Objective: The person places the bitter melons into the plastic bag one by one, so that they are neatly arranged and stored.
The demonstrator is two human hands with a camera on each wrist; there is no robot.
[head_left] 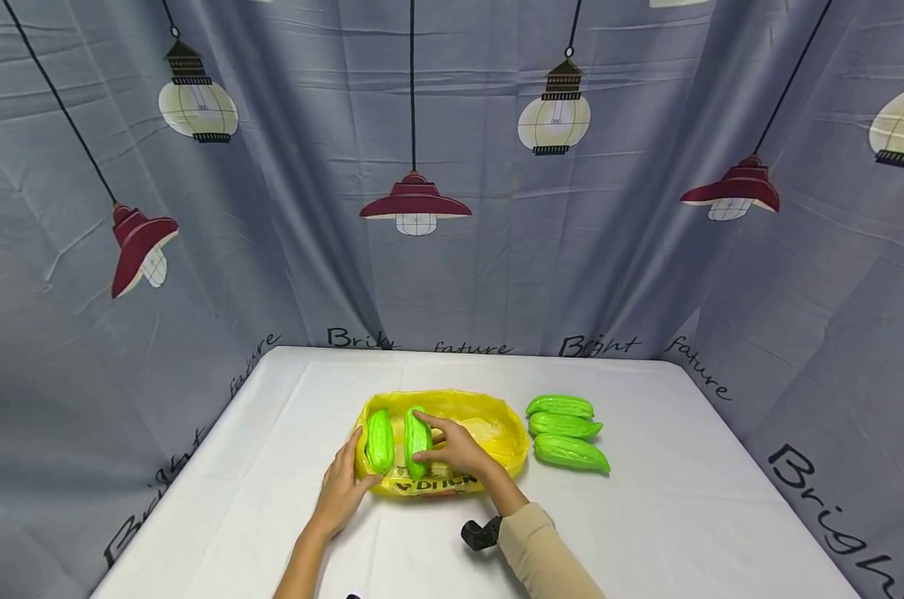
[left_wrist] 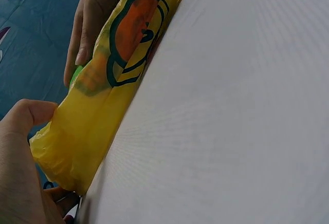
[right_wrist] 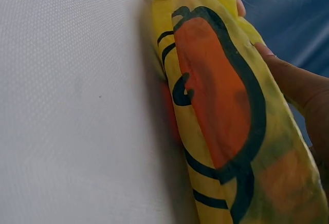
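A yellow plastic bag (head_left: 507, 428) lies with its mouth spread open on the white table. My left hand (head_left: 341, 489) grips the bag's left end, thumb at the near rim and fingers along the outer side. Inside the bag, my right hand (head_left: 459, 449) pinches a bright green bitter melon (head_left: 414, 441) between thumb and fingers. Another bitter melon (head_left: 380, 441) lies to its left, close to the left hand. In the left wrist view, the left thumb (left_wrist: 38, 112) meets the bag's edge. The bag's printed side (right_wrist: 221, 106) fills much of the right wrist view and hides the melons.
Three more bitter melons (head_left: 567, 426) lie in a stack of rows right of the bag. A black device (head_left: 480, 534) is at the right wrist, near the sleeve (head_left: 545, 553). A grey-blue curtain (head_left: 452, 283) printed with lamps surrounds the white table (head_left: 646, 516).
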